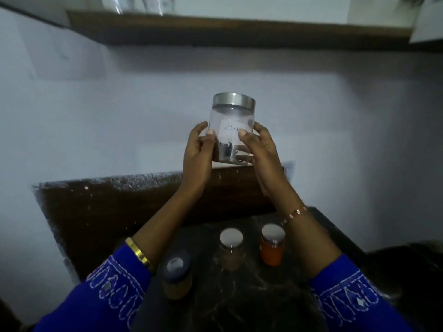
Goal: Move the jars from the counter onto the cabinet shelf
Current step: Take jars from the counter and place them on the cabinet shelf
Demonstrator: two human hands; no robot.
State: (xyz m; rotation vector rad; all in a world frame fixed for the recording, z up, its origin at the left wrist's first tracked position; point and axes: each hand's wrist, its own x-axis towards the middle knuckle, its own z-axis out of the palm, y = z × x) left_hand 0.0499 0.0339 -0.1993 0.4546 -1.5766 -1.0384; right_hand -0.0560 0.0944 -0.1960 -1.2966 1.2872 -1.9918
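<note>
step in hand: carrying the clove jar up from the table toward the cabinet shelf, judged from its place in mid-air between the two.
clove jar: clear, metal lid on top, paper label reading "clove", dark contents settled at the bottom; it stands upright and well below the shelf edge.
left hand: clamped on the jar's left side, thumb on the front wall, fingers curled round behind.
right hand: clamped on the jar's right side, thumb tip over the label's edge, fingers wrapped to the back.
shelf: dark wooden board high on the wall; some clear containers already stand near its left part, too blurred to name.
jars left on the table: a dark-lidded jar with yellowish fill, a pale-lidded jar with brownish fill, and an orange-filled jar, all upright and apart from each other, below the forearms.
how to do it well: keep the jar level and the grip low on the body, not on the lid, since the lid may only sit loosely. raise it clear above the shelf lip before pushing it forward, so the base does not catch the edge.
placing: aim for a bare stretch of board, away from the containers already there, and set the base fully down before letting go.
risk: smooth walls could slip if one hand lets go too soon, and lowering the elbows could knock the jars beneath.
</note>
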